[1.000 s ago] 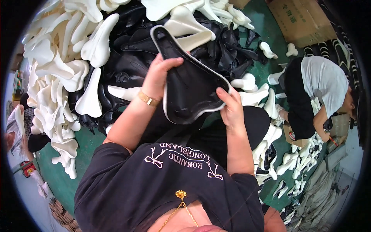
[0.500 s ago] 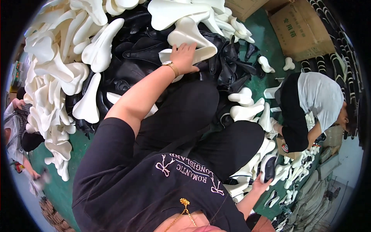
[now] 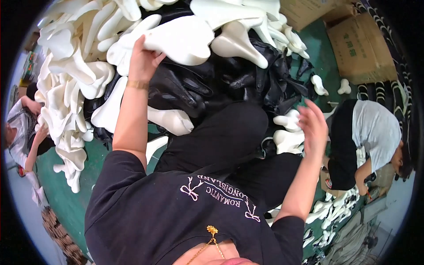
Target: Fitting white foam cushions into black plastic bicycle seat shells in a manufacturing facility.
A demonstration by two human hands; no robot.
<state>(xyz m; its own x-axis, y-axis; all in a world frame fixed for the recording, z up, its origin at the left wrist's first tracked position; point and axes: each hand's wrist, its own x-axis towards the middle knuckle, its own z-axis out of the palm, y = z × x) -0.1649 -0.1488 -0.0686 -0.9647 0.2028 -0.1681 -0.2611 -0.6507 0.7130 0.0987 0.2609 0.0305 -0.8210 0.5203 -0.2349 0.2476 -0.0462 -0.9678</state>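
Observation:
My left hand (image 3: 144, 64) grips the narrow end of a white foam bicycle saddle pad (image 3: 180, 40), its broad end turned to the right. Below it spreads a heap of black saddle covers (image 3: 181, 90). Another white saddle pad (image 3: 234, 43) rests just right of the held one. My right hand (image 3: 314, 126) is raised on the right with its fingers apart and nothing in it, slightly smeared by motion. White pads (image 3: 287, 137) lie beside it, partly behind the fingers.
A tall pile of white saddle pads (image 3: 66, 79) stands at the left. At far right are a cardboard box (image 3: 362, 51) and a person (image 3: 373, 128) bent over more pads. Another person (image 3: 26, 115) works at the left edge. Green floor (image 3: 95, 165) shows between.
My left hand has moved left and now holds up a white saddle pad. My right hand has let go of a dark-and-white saddle piece at lower right and come up and forward.

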